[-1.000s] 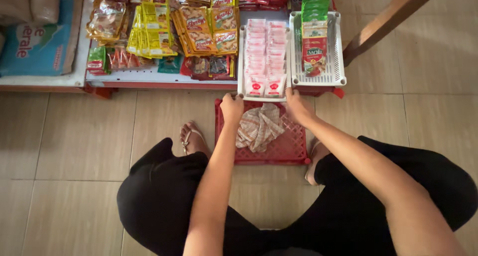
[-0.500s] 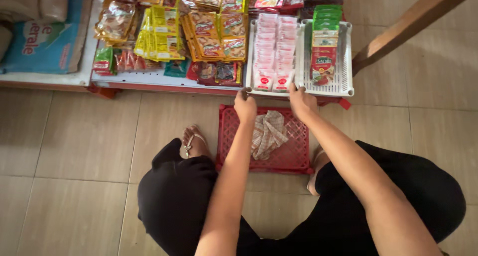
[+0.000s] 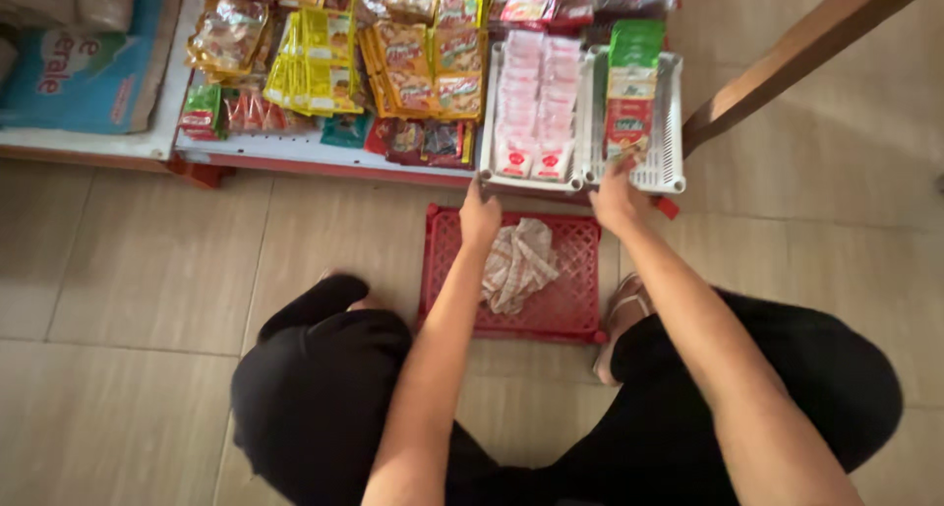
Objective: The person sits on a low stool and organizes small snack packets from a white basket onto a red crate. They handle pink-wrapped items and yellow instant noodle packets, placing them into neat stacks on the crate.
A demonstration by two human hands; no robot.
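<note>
Now both hands are up at the white tray | left hand grips its front edge, moved up from the red crate | right hand pinches a green-red packet | tray sits on the shelf.

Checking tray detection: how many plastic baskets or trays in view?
3. Two white slotted trays sit side by side on the low shelf: one holding pink sachets, one holding green and red packets. A red basket lies on the floor below. Others may be hidden under the packets.
</note>
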